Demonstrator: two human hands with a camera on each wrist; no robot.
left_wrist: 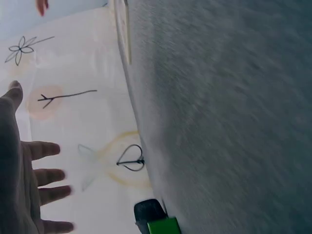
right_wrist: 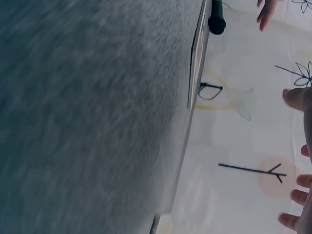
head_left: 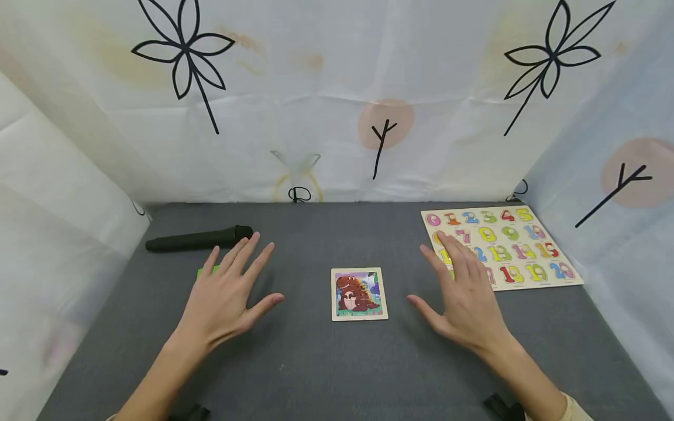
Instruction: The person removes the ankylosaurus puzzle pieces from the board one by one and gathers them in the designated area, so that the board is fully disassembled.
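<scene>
My left hand (head_left: 223, 295) is spread above the table at the left, fingers straight and holding nothing. Beyond its fingertips lies a black microphone (head_left: 195, 239), and a bright green object (left_wrist: 165, 225) sits by it, mostly hidden behind the hand in the head view. My right hand (head_left: 466, 298) hovers at the right with spread fingers, its fingertips overlapping the near left part of a number puzzle board (head_left: 532, 248) in the head view. Between the hands, flat on the table, is a small square jigsaw puzzle (head_left: 360, 294) with a brown dinosaur picture in a pale frame.
The dark grey table (head_left: 337, 368) runs back to a white cloth wall (head_left: 326, 105) printed with flowers and branches. Similar cloth stands along the left and right sides. The number board lies close to the back right corner.
</scene>
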